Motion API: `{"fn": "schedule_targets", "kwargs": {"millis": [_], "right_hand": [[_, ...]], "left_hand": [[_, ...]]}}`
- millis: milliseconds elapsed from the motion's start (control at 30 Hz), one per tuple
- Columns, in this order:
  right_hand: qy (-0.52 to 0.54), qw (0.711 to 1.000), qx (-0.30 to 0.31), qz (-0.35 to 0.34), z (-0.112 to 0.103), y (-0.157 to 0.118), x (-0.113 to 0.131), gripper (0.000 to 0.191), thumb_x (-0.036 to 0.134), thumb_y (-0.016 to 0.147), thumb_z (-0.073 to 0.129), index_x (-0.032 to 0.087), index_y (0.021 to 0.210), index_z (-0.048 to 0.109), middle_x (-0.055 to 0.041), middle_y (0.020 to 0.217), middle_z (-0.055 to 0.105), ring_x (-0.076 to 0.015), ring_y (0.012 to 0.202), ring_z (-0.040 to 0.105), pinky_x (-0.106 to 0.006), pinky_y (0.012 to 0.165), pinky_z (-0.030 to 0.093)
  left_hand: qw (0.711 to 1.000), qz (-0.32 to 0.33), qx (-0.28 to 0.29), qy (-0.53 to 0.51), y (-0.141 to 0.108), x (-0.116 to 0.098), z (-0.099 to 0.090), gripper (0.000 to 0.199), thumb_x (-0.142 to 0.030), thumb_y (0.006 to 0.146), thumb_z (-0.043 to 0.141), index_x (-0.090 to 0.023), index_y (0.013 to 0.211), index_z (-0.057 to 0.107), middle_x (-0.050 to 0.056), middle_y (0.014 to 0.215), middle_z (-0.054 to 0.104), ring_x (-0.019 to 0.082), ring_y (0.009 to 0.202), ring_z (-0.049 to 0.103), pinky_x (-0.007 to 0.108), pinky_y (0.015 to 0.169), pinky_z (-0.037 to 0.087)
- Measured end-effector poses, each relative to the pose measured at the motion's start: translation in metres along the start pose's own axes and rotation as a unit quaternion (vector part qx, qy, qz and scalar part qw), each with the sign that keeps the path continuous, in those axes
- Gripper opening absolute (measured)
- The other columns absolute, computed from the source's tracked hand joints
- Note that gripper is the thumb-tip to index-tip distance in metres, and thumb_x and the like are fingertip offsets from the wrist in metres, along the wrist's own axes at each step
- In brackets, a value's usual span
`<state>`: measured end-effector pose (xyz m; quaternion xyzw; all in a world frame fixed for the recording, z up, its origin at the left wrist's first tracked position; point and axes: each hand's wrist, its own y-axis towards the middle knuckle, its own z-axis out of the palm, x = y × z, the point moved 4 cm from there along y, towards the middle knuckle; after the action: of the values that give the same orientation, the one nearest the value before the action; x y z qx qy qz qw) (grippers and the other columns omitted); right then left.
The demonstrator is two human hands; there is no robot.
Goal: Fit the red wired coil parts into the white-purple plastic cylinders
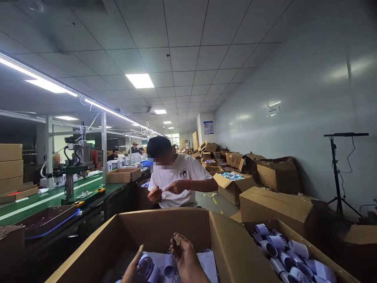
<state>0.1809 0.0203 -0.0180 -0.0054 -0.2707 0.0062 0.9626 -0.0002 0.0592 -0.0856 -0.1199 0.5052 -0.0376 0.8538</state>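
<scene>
Low in the view, my left hand (133,269) is wrapped along a white, round plastic housing (146,268), its thumb pointing up. The housing's open face shows a dark ring-shaped inside; my other left fingers are hidden. To its right, my right hand (187,257) is raised with the fingers curled together in a pinch. Whatever sits between those fingertips is too small to name. Both hands are over an open cardboard box (165,220). Inside it, beneath my hands, lie more white cylindrical parts (169,265) and a pale sheet (207,262).
Another carton of white cylindrical housings (297,251) stands at right. Opposite me a person in a white shirt (176,181) handles something small. A green conveyor (55,200) with a press machine (81,157) runs at left. Along the wall are cartons (277,173) and a black tripod stand (335,173).
</scene>
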Motion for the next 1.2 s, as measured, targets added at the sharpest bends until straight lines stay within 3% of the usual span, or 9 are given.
{"fn": "schedule_targets", "kwargs": {"millis": [100, 200, 300, 433, 533, 667, 800, 967, 1200], "right_hand": [[0.015, 1.0, 0.01, 0.023, 0.002, -0.003, 0.001, 0.034, 0.021, 0.037, 0.087, 0.015, 0.061, 0.064, -0.0017, 0.059, 0.066, -0.0091, 0.052, 0.058, -0.018, 0.047, 0.046], [0.023, 0.999, 0.023, 0.042, 0.006, -0.007, 0.002, 0.035, 0.017, 0.036, 0.088, 0.014, 0.063, 0.067, -0.0026, 0.062, 0.068, -0.0083, 0.052, 0.059, -0.017, 0.05, 0.048], [0.016, 0.997, 0.046, 0.056, 0.011, -0.012, 0.003, 0.035, 0.014, 0.035, 0.089, 0.013, 0.064, 0.069, -0.0031, 0.062, 0.069, -0.0079, 0.054, 0.06, -0.015, 0.052, 0.049], [0.007, 0.994, 0.081, 0.072, 0.016, -0.017, 0.003, 0.032, 0.016, 0.038, 0.089, 0.012, 0.063, 0.07, -0.0038, 0.061, 0.069, -0.0082, 0.054, 0.062, -0.014, 0.05, 0.048], [-0.001, 0.99, 0.114, 0.087, 0.02, -0.021, 0.004, 0.031, 0.017, 0.042, 0.088, 0.012, 0.066, 0.07, -0.0046, 0.063, 0.07, -0.0079, 0.055, 0.062, -0.013, 0.051, 0.048], [-0.017, 0.983, 0.154, 0.099, 0.022, -0.027, 0.009, 0.03, 0.017, 0.044, 0.088, 0.012, 0.068, 0.07, -0.0034, 0.063, 0.07, -0.0071, 0.056, 0.063, -0.012, 0.054, 0.047], [-0.031, 0.978, 0.179, 0.102, 0.021, -0.03, 0.012, 0.031, 0.017, 0.045, 0.088, 0.013, 0.069, 0.07, -0.0024, 0.064, 0.069, -0.0062, 0.055, 0.06, -0.013, 0.054, 0.046], [-0.06, 0.976, 0.173, 0.12, 0.014, -0.03, 0.008, 0.029, 0.02, 0.049, 0.086, 0.013, 0.072, 0.07, -0.0024, 0.065, 0.069, -0.0062, 0.055, 0.059, -0.013, 0.053, 0.045], [-0.1, 0.969, 0.178, 0.138, 0.02, -0.038, 0.005, 0.028, 0.021, 0.05, 0.086, 0.013, 0.07, 0.069, -0.0013, 0.063, 0.067, -0.0072, 0.055, 0.059, -0.016, 0.054, 0.044]], "left_hand": [[1.0, -0.011, -0.005, 0.002, 0.0, 0.0, -0.001, 0.036, -0.05, 0.064, 0.071, -0.018, 0.064, 0.054, 0.003, 0.056, 0.061, 0.024, 0.059, 0.065, 0.04, 0.063, 0.055], [0.997, 0.05, -0.008, 0.053, -0.002, -0.003, -0.002, 0.037, -0.043, 0.055, 0.077, -0.018, 0.074, 0.058, 0.002, 0.059, 0.06, 0.023, 0.061, 0.064, 0.037, 0.062, 0.055], [0.988, 0.126, -0.036, 0.084, -0.006, -0.007, 0.0, 0.05, -0.035, 0.041, 0.083, -0.021, 0.082, 0.058, 0.001, 0.068, 0.062, 0.023, 0.067, 0.064, 0.033, 0.061, 0.054], [0.969, 0.185, -0.096, 0.134, -0.012, -0.017, 0.006, 0.058, -0.039, 0.043, 0.079, -0.021, 0.091, 0.052, 0.003, 0.081, 0.062, 0.025, 0.077, 0.064, 0.037, 0.068, 0.053], [0.911, 0.311, -0.12, 0.242, -0.023, -0.035, 0.015, 0.06, -0.036, 0.043, 0.074, -0.018, 0.097, 0.054, 0.006, 0.093, 0.06, 0.028, 0.091, 0.061, 0.042, 0.081, 0.05], [0.826, 0.439, -0.119, 0.331, -0.038, -0.047, 0.026, 0.042, -0.031, 0.046, 0.068, -0.02, 0.086, 0.061, 0.006, 0.095, 0.06, 0.03, 0.094, 0.057, 0.046, 0.088, 0.046], [0.804, 0.476, -0.093, 0.344, -0.047, -0.044, 0.034, 0.033, -0.024, 0.051, 0.065, -0.02, 0.083, 0.064, 0.007, 0.09, 0.064, 0.028, 0.091, 0.059, 0.045, 0.085, 0.047], [0.814, 0.478, -0.069, 0.323, -0.05, -0.034, 0.039, 0.041, -0.021, 0.058, 0.064, -0.019, 0.099, 0.061, 0.008, 0.099, 0.065, 0.025, 0.093, 0.061, 0.04, 0.083, 0.049], [0.802, 0.48, -0.036, 0.353, -0.055, -0.031, 0.043, 0.043, -0.018, 0.06, 0.065, -0.019, 0.101, 0.059, 0.006, 0.098, 0.065, 0.022, 0.089, 0.063, 0.036, 0.079, 0.051]]}}
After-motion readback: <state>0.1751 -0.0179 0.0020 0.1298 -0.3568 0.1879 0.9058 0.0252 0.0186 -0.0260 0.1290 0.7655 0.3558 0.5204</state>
